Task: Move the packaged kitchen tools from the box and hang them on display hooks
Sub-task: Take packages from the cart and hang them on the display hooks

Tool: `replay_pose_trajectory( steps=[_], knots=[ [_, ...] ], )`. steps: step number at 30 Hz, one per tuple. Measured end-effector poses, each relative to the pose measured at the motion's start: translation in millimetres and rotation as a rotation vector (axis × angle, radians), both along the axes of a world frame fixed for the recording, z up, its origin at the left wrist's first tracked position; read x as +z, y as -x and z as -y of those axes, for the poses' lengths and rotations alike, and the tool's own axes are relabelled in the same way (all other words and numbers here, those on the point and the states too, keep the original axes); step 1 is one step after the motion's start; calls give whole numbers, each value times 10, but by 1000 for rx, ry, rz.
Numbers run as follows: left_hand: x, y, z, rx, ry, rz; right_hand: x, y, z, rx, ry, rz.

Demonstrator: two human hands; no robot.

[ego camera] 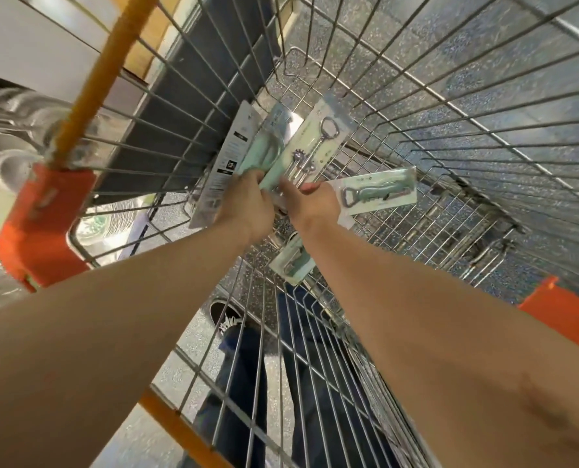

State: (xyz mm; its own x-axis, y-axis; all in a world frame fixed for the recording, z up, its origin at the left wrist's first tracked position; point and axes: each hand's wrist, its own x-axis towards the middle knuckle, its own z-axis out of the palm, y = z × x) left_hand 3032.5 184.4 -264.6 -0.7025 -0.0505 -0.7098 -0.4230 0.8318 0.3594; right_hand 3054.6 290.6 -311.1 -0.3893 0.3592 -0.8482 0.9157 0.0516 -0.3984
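Several packaged kitchen tools (325, 130) fan inside the wire cart (41, 214), left hand (244, 206) grip curled round the mint pack (268, 150) at 11 o'clock, right hand (317, 204) grip pinching the bottle-opener pack (379, 194) at 3 o'clock; overloaded, either may drop or snag one.

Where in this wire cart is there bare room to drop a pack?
Bare mesh lies right of the mint bottle-opener card, toward the right wall of the silver wire cart, and beyond the white corkscrew card. It is crowded centrally: left hand and right hand hold fanned cards, another small mint pack below the right wrist.
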Motion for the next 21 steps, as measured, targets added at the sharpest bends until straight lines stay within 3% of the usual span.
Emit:
replay_pose_trajectory(
  steps=[5, 10, 15, 21],
  knots=[
    [61, -39, 68, 12, 39, -33, 9, -227, -10, 19, 0, -9],
    [146, -48, 45, -121, 243, -191, 110, -212, 45, 49, -43, -18],
    [267, 19, 10, -9, 237, -367, 70, -90, 170, 125, -161, -9],
    [298, -55, 33, 153, 250, -253, 24, 4, 328, 149, -117, 64]
  ],
)
